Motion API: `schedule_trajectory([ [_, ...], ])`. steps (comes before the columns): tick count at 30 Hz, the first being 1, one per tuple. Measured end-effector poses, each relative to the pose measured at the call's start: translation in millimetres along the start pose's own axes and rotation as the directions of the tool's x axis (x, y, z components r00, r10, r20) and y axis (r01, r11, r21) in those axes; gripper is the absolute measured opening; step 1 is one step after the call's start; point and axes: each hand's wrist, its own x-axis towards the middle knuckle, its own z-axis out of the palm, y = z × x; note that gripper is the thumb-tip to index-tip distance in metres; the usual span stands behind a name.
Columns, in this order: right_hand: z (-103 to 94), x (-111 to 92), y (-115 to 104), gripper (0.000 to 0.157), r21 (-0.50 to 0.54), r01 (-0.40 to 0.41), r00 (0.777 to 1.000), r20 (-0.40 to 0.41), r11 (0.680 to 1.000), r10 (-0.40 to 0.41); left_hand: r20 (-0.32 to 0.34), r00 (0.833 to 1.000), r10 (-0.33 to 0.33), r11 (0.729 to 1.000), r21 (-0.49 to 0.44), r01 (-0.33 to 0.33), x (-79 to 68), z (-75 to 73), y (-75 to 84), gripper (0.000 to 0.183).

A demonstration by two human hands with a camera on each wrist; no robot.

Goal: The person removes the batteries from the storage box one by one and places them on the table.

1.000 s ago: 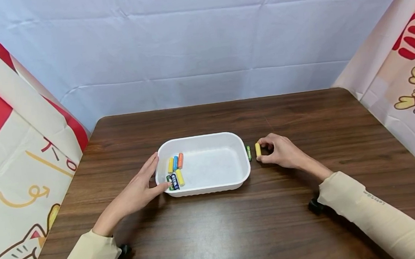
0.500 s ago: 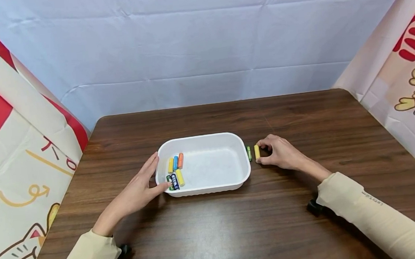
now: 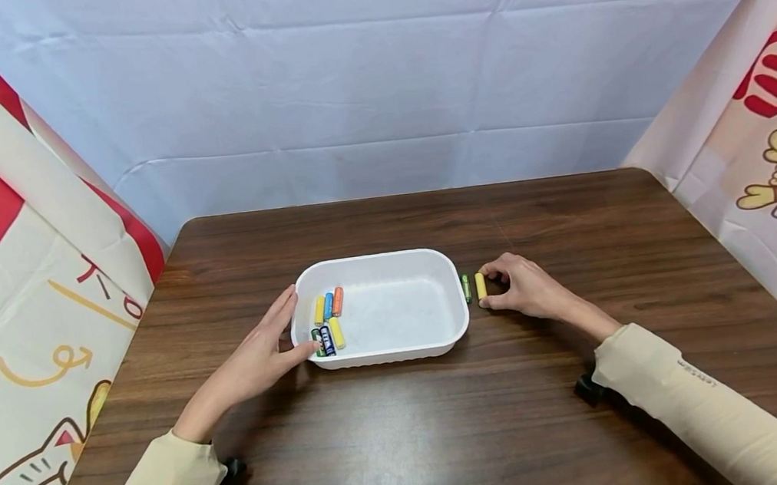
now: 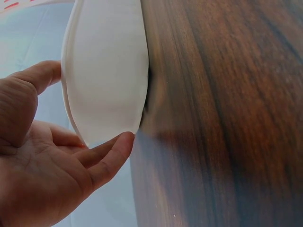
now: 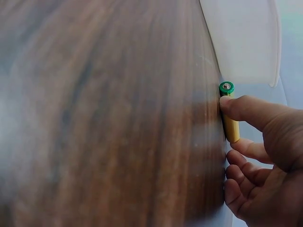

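Observation:
In the head view, a white plastic basin (image 3: 398, 346) holds a small group of batteries at its left end. My left hand (image 3: 260, 361) rests against that end, fingers extended along the outside and thumb at the front rim. The left wrist view shows the same hand (image 4: 52, 165) touching the basin's wall (image 4: 106, 71). Right of the basin, my right hand (image 3: 531, 285) pinches a yellow battery (image 3: 480, 286) between thumb and finger at its two ends, on the table. A green battery (image 3: 466, 288) lies parallel to it, close to the basin's right end.
Inside the basin are an orange battery (image 3: 338, 301), a blue battery (image 3: 328, 305), a dark blue battery (image 3: 328, 340), two yellow ones and a green one (image 3: 317, 343) partly behind the left thumb. The brown wooden table (image 3: 405, 433) ends before a pale cloth backdrop (image 3: 376, 97).
My right hand has slid the yellow battery slightly left, nearer the green battery. The left hand and the basin have stayed in place.

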Motion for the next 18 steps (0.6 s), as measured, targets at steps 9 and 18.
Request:
schedule_trajectory([
  [9,-0.2,-0.3,-0.2,0.056,0.010,-0.019,1.000,-0.009,1.000,0.019,0.000,1.000,-0.001,1.000,-0.003,0.001,-0.1,0.4,-0.6,0.092],
  [18,-0.8,-2.0,1.1,0.060,0.012,-0.019,1.000,0.001,1.000,0.019,-0.003,1.000,0.003,1.000,-0.007,-0.003,-0.5,1.2,-1.4,0.092],
])
